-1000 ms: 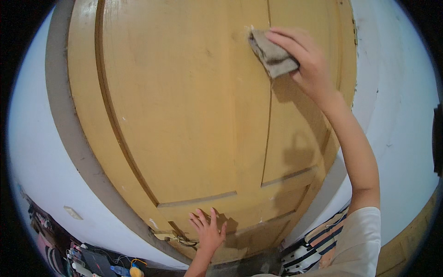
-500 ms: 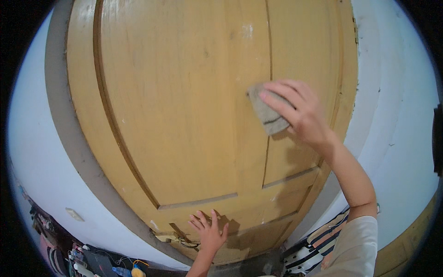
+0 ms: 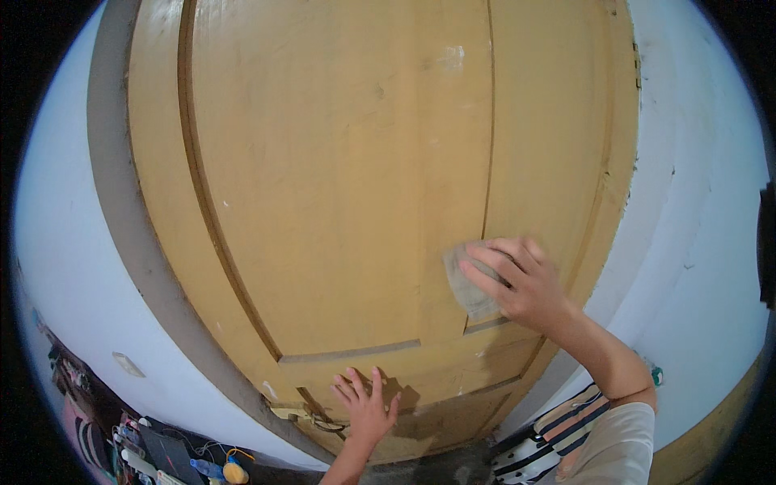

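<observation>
- Your right grip point(image 3: 529, 288) is clamped on the greyish cloth point(image 3: 462, 281), up against the yellow door point(image 3: 323, 202), covering part of the long groove point(image 3: 488, 145)
- Your left grip point(image 3: 370, 414) has fingers spread apart, just beside the latch point(image 3: 326, 424)

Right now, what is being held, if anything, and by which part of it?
The right grip holds the cloth by its right side; the left grip holds nothing.
</observation>
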`<state>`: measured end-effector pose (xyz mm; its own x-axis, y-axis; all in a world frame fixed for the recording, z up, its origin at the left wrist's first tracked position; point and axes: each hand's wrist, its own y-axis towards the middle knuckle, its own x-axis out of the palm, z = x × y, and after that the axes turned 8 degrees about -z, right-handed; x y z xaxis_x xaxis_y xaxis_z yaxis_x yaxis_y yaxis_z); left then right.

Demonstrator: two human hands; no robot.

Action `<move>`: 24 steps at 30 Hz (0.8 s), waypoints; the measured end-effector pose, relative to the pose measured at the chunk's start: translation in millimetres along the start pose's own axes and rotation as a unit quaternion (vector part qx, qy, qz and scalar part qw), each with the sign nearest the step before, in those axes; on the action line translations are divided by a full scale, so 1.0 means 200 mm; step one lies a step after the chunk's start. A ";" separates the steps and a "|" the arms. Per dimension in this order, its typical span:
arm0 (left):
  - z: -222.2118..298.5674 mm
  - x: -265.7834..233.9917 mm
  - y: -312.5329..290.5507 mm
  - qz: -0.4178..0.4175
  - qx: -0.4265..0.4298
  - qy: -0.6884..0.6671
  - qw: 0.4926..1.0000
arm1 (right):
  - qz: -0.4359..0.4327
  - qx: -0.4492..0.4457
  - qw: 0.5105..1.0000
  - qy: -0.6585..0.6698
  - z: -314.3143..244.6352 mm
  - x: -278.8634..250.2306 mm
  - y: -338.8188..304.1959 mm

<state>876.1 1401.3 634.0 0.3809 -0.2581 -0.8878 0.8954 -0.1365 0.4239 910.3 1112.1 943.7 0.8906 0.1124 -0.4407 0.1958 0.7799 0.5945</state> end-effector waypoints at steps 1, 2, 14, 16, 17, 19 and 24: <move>0.00 0.00 0.00 0.012 0.003 -0.007 1.000 | -0.007 -0.003 1.000 0.000 -0.01 -0.01 0.00; 0.00 0.01 0.00 0.025 0.006 -0.015 1.000 | -0.013 -0.006 1.000 0.019 -0.01 -0.01 0.00; 0.01 0.00 0.01 0.017 0.005 -0.018 1.000 | 0.111 0.090 0.987 0.078 0.24 -0.17 0.31; 0.00 0.01 0.01 0.016 0.010 -0.004 1.000 | 0.090 0.089 0.990 0.067 0.21 -0.19 0.35; -0.01 0.01 0.01 0.020 0.012 0.001 1.000 | 0.083 0.084 0.991 0.065 0.19 -0.18 0.36; -0.01 0.01 0.01 0.022 0.013 0.008 1.000 | 0.068 0.072 0.993 0.060 0.14 -0.16 0.37; -0.01 0.02 0.01 0.030 0.010 0.009 0.999 | 0.018 0.080 0.996 0.038 0.02 -0.11 0.28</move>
<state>879.3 1401.8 631.0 0.4375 -0.2496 -0.8639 0.8662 -0.1411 0.4794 902.6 1151.7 990.2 0.8657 0.1898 -0.4632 0.2323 0.6674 0.7076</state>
